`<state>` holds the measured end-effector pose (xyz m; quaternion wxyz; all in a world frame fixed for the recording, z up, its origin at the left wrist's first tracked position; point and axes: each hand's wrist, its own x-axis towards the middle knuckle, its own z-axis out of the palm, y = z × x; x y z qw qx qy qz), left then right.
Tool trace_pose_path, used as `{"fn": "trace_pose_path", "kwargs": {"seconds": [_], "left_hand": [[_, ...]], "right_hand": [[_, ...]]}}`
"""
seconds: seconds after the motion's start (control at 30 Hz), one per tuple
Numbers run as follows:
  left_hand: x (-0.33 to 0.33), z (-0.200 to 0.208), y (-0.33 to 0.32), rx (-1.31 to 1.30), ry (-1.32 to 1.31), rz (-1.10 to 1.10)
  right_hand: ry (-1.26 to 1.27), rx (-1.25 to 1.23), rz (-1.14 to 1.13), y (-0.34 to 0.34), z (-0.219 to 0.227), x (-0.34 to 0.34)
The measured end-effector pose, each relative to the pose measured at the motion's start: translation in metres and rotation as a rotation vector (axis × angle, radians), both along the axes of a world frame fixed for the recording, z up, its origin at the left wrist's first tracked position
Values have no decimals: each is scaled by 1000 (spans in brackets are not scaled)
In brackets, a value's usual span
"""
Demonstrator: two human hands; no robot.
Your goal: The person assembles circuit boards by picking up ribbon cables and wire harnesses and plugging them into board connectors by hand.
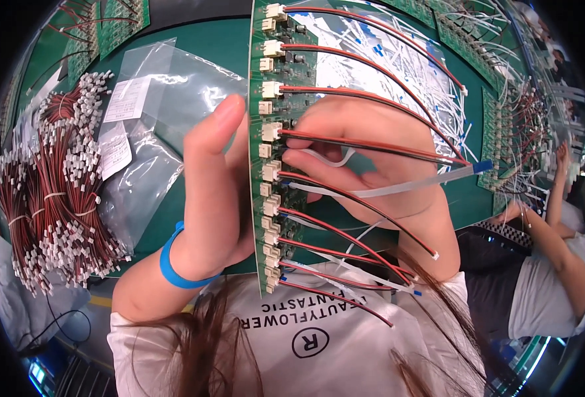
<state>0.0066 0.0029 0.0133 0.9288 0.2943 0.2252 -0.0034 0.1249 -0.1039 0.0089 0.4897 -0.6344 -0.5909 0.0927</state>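
Observation:
A long green circuit board [259, 178] stands on edge in front of me, with a row of cream connectors down its side. Red-and-black wire leads [365, 93] plug into several connectors and hang out to the right. My left hand [209, 192], a blue band on its wrist, grips the board from the left, thumb raised along it. On the other side, my right hand [391, 142] pinches a white flat ribbon cable [332, 161] close against the board; its tip is hidden by the fingers. Another flat ribbon cable [425, 182] with a blue end extends right below that hand.
Bundled red-and-black leads [57, 192] with white plugs lie at the left of the green table, beside clear plastic bags [160, 126] with paper labels. A pile of white, blue-ended ribbon cables [398, 53] is at the back. More wired boards [494, 132] stand right, near another person's arm [544, 231].

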Motion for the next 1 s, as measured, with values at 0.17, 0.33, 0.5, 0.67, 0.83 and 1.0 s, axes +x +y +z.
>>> {"fn": "trace_pose_path", "kwargs": {"seconds": [0.17, 0.33, 0.5, 0.67, 0.83, 1.0], "left_hand": [[4, 2, -1, -48, 27, 80], [10, 1, -6, 128, 82, 193], [3, -4, -3, 128, 60, 131], [6, 1, -6, 99, 55, 140], [2, -6, -3, 178, 15, 98], [1, -11, -2, 84, -62, 156]], "right_hand": [[18, -23, 43, 0, 2, -6], [-66, 66, -3, 4, -7, -8], [-34, 45, -9, 2, -16, -6], [-373, 83, 78, 0, -13, -4], [-322, -4, 96, -5, -5, -6], [-209, -92, 128, -1, 1, -7]]}}
